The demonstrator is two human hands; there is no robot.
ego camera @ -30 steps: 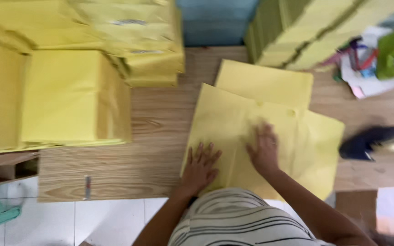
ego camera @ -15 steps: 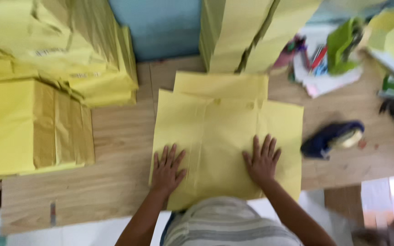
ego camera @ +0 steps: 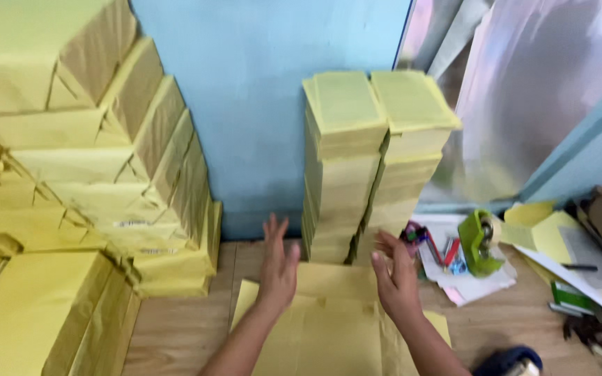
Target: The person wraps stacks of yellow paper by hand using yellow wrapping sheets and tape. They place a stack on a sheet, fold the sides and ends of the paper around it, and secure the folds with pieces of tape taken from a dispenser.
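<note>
Yellow paper sheets (ego camera: 329,327) lie flat on the wooden floor (ego camera: 175,334) in front of me. My left hand (ego camera: 278,268) is raised above the far edge of the sheets, fingers spread, holding nothing. My right hand (ego camera: 397,278) is also lifted with its fingers apart, empty, just in front of two tall stacks of yellow paper packs (ego camera: 371,160) standing against the blue wall (ego camera: 259,104). Both hands are nearest the foot of those stacks.
A large pile of yellow wrapped bundles (ego camera: 85,188) fills the left side. To the right lie a green tape dispenser (ego camera: 479,240), pens and papers (ego camera: 454,268), more yellow sheets (ego camera: 545,230) and a dark blue object (ego camera: 510,362) at the bottom edge.
The view has tilted up from the floor toward the wall. Both hands have lifted off the sheets they were pressing flat and reached forward toward the tall stacks.
</note>
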